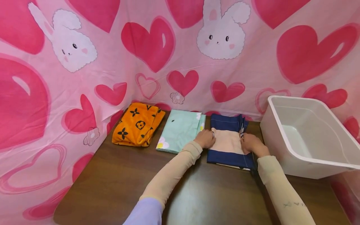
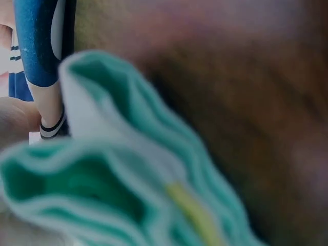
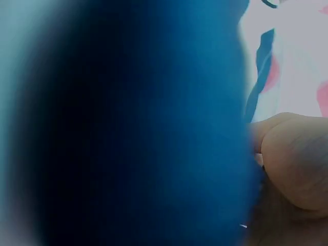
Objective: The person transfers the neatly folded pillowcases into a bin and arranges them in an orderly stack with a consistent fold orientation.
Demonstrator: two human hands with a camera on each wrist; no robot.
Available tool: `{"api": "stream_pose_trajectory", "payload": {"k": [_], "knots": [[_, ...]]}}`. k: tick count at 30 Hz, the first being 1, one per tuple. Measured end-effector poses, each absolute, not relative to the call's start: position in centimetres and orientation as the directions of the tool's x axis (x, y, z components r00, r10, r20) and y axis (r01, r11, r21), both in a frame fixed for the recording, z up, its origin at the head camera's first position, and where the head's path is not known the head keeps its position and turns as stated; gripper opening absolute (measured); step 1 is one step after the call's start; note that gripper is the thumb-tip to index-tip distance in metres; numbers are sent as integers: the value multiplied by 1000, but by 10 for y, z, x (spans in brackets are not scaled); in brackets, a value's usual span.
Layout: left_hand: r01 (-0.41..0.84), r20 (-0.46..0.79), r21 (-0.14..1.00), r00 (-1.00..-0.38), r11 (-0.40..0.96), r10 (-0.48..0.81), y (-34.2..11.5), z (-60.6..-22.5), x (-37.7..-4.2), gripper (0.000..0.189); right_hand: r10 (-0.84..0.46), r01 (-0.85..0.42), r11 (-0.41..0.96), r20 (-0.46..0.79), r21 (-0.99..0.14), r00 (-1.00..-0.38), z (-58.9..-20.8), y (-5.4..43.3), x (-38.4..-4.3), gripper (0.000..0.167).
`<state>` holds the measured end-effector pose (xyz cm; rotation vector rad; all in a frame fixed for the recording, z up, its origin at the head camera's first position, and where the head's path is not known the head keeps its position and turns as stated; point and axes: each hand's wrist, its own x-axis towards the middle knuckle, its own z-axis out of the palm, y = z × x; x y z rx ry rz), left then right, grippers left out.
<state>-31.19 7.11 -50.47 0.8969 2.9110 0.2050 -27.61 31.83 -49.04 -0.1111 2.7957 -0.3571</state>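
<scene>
- Head view: on the brown worktop (image 1: pixel 219 193), 3 folded cloths lie in a row, with a white tub (image 1: pixel 277 143) at the right end
- The navy and cream cloth (image 1: pixel 227 142) lies flat just left of the tub, 2 navy bands with a cream band between them
- The left hand (image 1: pixel 204 139), a ring (image 1: pixel 213 134) on 1 finger, pinches the left edge of this cloth at the cream band
- The right hand (image 1: pixel 255 145) pinches the opposite edge, where the folded layers stand up a little
- The mint cloth (image 1: pixel 180 129), with flowers at its corners, lies just left of the left hand; the orange cloth (image 1: pixel 137 125) with black marks is farther left
- A pink sheet (image 1: pixel 185 40) with hearts and 2 rabbit faces hangs behind
- Left wrist view: mint folds fill the front, blurred; at the left edge, fingers meet the navy and cream cloth
- Right wrist view: blurred blue fabric covers much of the view, with part of the right hand beside it; the fingertips are hidden
</scene>
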Motion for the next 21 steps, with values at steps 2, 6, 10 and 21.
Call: {"api": "stream_pose_trajectory", "payload": {"k": [2, 6, 10, 21], "knots": [[553, -40, 163, -824, 817, 565, 71, -504, -311, 39, -105, -44, 974, -276, -220, -955, -491, 317, -274, 30], [576, -31, 135, -811, 806, 584, 70, -501, -309, 36, -108, -68, 980, -211, -188, -971, -491, 315, -269, 29], [610, -7, 72, -791, 789, 612, 67, -498, -304, 35, -148, -125, 974, -112, -191, -983, -492, 316, -264, 29], [593, 40, -10, -804, 805, 593, 62, -499, -297, 38, -195, -202, 964, 54, -173, -979, -498, 318, -261, 24]]}}
